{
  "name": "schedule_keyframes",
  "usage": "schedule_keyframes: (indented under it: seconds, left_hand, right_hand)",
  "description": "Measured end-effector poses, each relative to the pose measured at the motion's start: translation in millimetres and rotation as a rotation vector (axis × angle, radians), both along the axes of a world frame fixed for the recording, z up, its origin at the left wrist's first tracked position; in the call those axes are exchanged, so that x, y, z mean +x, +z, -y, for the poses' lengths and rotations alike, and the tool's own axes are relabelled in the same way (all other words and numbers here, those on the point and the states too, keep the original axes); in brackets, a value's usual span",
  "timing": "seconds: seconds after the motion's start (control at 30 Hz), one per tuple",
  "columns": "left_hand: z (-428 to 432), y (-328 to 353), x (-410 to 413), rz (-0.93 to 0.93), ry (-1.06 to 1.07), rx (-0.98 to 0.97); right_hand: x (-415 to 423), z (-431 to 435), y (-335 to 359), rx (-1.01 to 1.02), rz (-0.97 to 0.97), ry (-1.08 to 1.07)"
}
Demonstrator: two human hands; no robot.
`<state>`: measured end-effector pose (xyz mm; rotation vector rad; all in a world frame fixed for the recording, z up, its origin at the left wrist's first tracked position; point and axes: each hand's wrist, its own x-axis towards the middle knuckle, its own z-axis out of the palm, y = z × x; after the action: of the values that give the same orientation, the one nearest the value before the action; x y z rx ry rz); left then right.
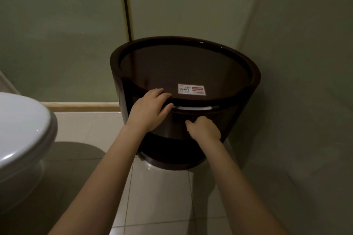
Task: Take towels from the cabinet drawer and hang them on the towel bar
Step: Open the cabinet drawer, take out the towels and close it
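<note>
While the drawer [200, 120] is no more than cracked, if that, the risks are taken from left to right. At the left edge of the view a toilet [23, 129] is seen, well apart from the cabinet [183, 63]. An elbow swung wide during a hard pull could be knocked against it.

The left hand [149, 109] is laid over the front edge of the cabinet top, fingers nearly straight and holding nothing, so it is read as a brace. Should that brace be slackened, the cabinet might be dragged forward across the floor [158, 187] instead of the drawer being freed. A sticker [191, 89] is fixed near the same front edge, just right of those fingers.

Below it a pale strip [193, 108] is shown in the gap along the drawer's top edge. Whether it is cloth cannot be told. No towels are otherwise seen, so they are presumed to lie inside, and cloth caught in that gap could be snagged or torn.

The right hand [204, 129] is curled against the drawer front, apparently round a pull hidden by its fingers. So shallow a hold could be lost on the glossy wood. The towel bar is not in view.
</note>
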<state>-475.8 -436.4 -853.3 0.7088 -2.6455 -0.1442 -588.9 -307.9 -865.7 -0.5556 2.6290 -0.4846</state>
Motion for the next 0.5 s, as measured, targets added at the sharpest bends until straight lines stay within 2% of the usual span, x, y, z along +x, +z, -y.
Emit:
schedule_keyframes:
  seconds: [0.5]
  left_hand:
    - [-2, -7, -4, -0.063, 0.017, -0.062]
  right_hand:
    - [6, -3, -18, -0.035, -0.26, 0.045]
